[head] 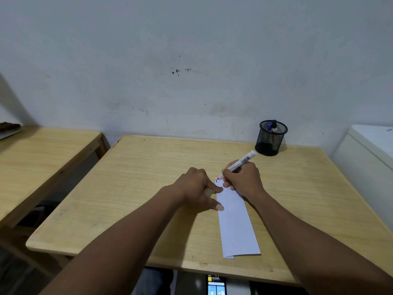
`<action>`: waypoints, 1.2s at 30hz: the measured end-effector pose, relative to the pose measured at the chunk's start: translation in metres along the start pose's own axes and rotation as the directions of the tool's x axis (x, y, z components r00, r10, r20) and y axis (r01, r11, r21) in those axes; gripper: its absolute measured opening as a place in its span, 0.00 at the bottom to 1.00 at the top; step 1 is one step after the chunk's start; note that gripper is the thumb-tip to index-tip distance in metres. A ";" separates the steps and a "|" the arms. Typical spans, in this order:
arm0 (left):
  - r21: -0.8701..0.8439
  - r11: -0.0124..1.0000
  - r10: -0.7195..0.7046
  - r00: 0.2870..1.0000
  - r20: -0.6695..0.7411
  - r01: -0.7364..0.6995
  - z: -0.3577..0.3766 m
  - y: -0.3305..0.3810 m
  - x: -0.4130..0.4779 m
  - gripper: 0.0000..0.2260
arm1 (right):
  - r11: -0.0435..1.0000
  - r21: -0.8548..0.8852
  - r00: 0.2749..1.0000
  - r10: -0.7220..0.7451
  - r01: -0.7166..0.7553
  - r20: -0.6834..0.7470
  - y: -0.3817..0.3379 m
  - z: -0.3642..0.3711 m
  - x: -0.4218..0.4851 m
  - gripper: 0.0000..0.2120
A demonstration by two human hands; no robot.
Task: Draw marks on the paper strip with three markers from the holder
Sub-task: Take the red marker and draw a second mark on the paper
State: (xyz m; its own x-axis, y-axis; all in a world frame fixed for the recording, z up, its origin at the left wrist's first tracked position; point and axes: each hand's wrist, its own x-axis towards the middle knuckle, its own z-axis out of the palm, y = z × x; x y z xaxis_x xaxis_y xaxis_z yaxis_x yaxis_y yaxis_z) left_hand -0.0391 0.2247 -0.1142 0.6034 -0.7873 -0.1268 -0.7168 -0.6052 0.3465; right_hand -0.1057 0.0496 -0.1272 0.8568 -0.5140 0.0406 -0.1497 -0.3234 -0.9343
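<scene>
I pin the paper strip (pixel 236 222) flat on the counter (pixel 136 188) with my left hand (pixel 196 188), fingers spread, while my right hand (pixel 242 177), fingers closed around the red marker (pixel 240 162), touches its tip beside a dark mark at the strip's far end, likely the second marker, so next comes a short stroke before returning it to the holder (pixel 270 138).
</scene>
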 end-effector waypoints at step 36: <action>-0.430 0.897 -0.248 0.921 -0.301 0.101 -0.026 -0.005 -0.004 0.06 | 0.846 0.495 0.977 0.212 -0.198 0.028 -0.058 -0.048 0.016 0.09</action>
State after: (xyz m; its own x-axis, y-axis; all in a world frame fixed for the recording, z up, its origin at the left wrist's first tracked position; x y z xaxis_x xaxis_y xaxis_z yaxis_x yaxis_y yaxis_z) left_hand -0.0288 0.2341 -0.0912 0.8389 -0.5388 0.0773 -0.4315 -0.5716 0.6979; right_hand -0.1065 0.0219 -0.0557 0.8188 -0.5488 -0.1684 -0.0517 0.2217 -0.9737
